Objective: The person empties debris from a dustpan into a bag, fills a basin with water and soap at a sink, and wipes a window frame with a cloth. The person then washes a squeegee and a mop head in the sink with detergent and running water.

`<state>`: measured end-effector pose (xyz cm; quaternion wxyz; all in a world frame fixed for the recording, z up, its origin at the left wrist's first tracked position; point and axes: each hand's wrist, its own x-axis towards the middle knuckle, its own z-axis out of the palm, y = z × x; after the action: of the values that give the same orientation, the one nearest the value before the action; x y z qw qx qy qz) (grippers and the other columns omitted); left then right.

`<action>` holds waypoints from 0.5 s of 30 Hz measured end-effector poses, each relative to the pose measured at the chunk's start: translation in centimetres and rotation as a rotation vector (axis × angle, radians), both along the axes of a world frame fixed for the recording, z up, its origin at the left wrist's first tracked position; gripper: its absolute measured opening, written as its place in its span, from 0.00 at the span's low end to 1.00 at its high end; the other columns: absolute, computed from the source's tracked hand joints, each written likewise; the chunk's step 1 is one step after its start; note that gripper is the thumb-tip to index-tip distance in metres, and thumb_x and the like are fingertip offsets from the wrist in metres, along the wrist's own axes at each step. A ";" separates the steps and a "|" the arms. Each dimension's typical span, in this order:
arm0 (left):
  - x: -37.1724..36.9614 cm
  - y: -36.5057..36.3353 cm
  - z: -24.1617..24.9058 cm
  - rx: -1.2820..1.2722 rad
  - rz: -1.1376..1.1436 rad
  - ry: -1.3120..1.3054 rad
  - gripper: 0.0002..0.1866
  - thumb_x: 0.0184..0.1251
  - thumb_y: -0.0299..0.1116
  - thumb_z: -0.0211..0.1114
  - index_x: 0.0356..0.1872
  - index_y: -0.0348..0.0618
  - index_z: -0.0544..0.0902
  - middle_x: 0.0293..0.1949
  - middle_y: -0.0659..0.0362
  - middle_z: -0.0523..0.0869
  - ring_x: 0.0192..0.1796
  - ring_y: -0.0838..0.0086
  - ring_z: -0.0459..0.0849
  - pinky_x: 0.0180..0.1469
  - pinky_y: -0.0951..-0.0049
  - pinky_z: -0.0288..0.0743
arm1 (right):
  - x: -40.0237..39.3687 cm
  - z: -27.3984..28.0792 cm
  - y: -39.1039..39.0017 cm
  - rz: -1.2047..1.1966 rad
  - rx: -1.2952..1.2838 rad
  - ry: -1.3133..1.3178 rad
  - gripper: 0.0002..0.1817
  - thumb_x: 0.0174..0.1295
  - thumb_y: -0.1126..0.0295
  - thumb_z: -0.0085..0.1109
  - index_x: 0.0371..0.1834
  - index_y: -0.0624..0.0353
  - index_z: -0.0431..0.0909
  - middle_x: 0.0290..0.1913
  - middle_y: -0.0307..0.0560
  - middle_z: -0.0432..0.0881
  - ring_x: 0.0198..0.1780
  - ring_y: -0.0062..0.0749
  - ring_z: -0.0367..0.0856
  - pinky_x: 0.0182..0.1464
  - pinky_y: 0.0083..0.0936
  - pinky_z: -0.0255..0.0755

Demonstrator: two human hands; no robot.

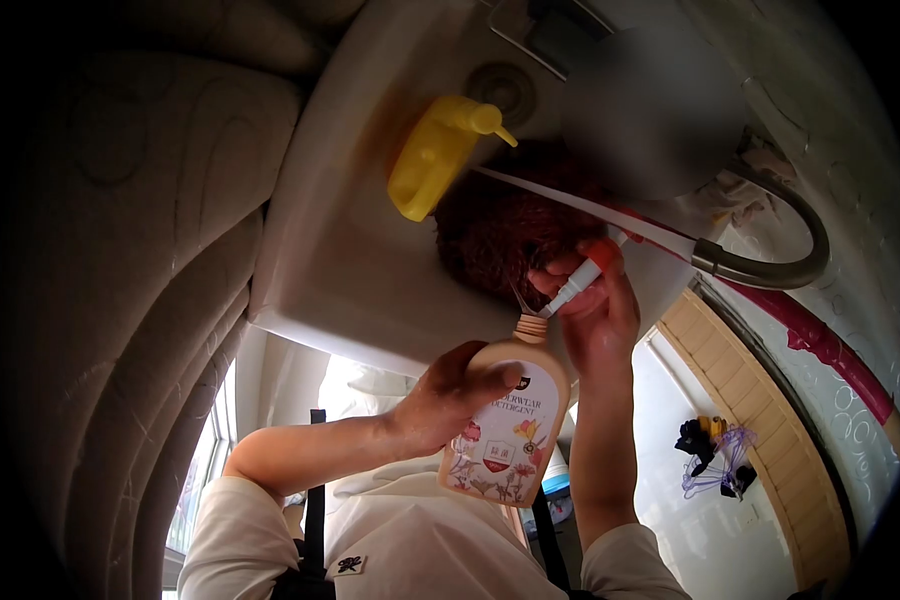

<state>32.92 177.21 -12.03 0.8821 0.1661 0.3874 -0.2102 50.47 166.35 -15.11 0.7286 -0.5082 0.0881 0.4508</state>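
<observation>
My left hand [457, 398] is closed around a beige bottle [505, 440] labelled as underwear detergent, with flowers printed on its front. The bottle's neck is uncapped and points toward the sink; a thin clear strand shows at its mouth. My right hand [592, 300] is closed on a white stepped tube with a red end [573, 288], beside the bottle's mouth. Just beyond both hands, a dark red, wet-looking bundle [500, 235] lies in the white sink [320, 270]. A yellow jug with a spout [430, 160] sits against the bundle.
A curved metal faucet [770, 270] reaches in from the right, with a pale stream of water [580, 205] running toward the bundle. The drain [501, 92] lies beyond the jug. A pink-red pipe [820, 345] runs along the right-hand wall.
</observation>
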 end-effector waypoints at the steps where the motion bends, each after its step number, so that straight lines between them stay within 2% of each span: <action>1: 0.0 -0.1 0.2 -0.030 0.030 0.016 0.29 0.67 0.48 0.68 0.56 0.33 0.73 0.45 0.54 0.85 0.47 0.74 0.82 0.50 0.72 0.78 | 0.0 0.0 -0.1 0.005 0.008 0.007 0.21 0.75 0.53 0.43 0.55 0.58 0.75 0.44 0.52 0.86 0.47 0.44 0.86 0.57 0.44 0.79; 6: 1.0 0.4 1.7 -0.224 0.170 0.059 0.27 0.68 0.45 0.68 0.56 0.33 0.72 0.45 0.55 0.84 0.47 0.74 0.83 0.50 0.70 0.79 | 0.1 -0.3 -0.2 0.005 -0.021 0.035 0.20 0.75 0.53 0.43 0.54 0.58 0.74 0.43 0.54 0.86 0.46 0.45 0.87 0.57 0.44 0.79; 9: 0.9 0.2 1.8 -0.302 0.150 0.069 0.31 0.68 0.45 0.67 0.63 0.37 0.68 0.53 0.55 0.81 0.55 0.71 0.81 0.58 0.65 0.76 | 0.0 -0.5 -0.1 -0.001 -0.031 0.040 0.19 0.75 0.54 0.43 0.54 0.58 0.74 0.43 0.54 0.86 0.45 0.45 0.87 0.56 0.44 0.79; 12: 0.8 0.0 1.8 -0.247 0.163 0.087 0.27 0.68 0.43 0.68 0.57 0.34 0.72 0.46 0.55 0.84 0.47 0.74 0.83 0.49 0.70 0.80 | 0.1 -0.4 0.0 -0.010 -0.025 0.047 0.19 0.76 0.55 0.42 0.54 0.59 0.73 0.43 0.54 0.86 0.45 0.44 0.86 0.56 0.45 0.79; 15: 1.2 0.1 2.1 -0.237 0.188 0.085 0.28 0.67 0.45 0.69 0.57 0.35 0.72 0.45 0.56 0.84 0.46 0.75 0.83 0.49 0.70 0.80 | 0.2 -0.3 0.0 -0.002 -0.010 0.042 0.20 0.77 0.56 0.40 0.55 0.60 0.72 0.43 0.55 0.84 0.46 0.45 0.85 0.56 0.45 0.78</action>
<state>34.09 177.35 -9.92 0.8942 0.0147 0.4107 -0.1777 50.69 166.32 -15.38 0.7245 -0.5021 0.1063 0.4602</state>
